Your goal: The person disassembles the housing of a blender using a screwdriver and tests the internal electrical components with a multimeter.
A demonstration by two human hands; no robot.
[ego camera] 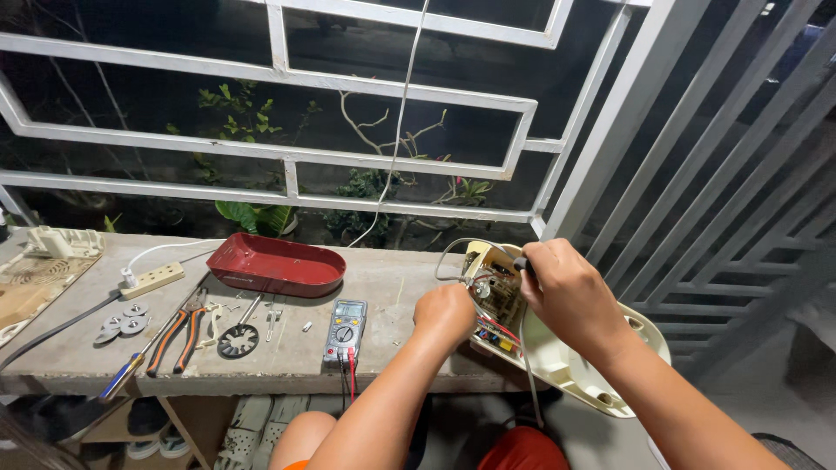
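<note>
1. The left hand [444, 315] is curling into a closed fist against the exposed circuit board [498, 296] of a cream plastic appliance housing [575, 365]; what its fingers are pinching is hidden behind the knuckles.

2. The right hand [570, 296] is closing around a dark-handled tool [522, 264] — only the tip of the handle is showing above the fingers — and is pressing it down at the top edge of the board.

3. The housing is resting on the right end of the concrete ledge [383, 287], tilting over the front edge toward the person's lap, with red, yellow and blue wires [496, 333] showing at the lower part of the board.

4. A thin white cable [402, 113] is running up from the housing past the white window grille [287, 157].

5. Just left of the left hand, a grey multimeter [346, 330] is lying flat, its red and black leads hanging over the ledge front.

6. Farther left, a red oval tray [279, 264] is sitting near the back of the ledge; in front of it are lying a round black slotted disc [237, 340], a few small screws, orange-handled pliers [178, 335] and a blue-and-yellow screwdriver [126, 370].

7. At the far left — well apart from the hands — a cream power strip [152, 280] and some round metal discs [124, 324] are sitting beside a cream grille-like cover [39, 270].
</note>
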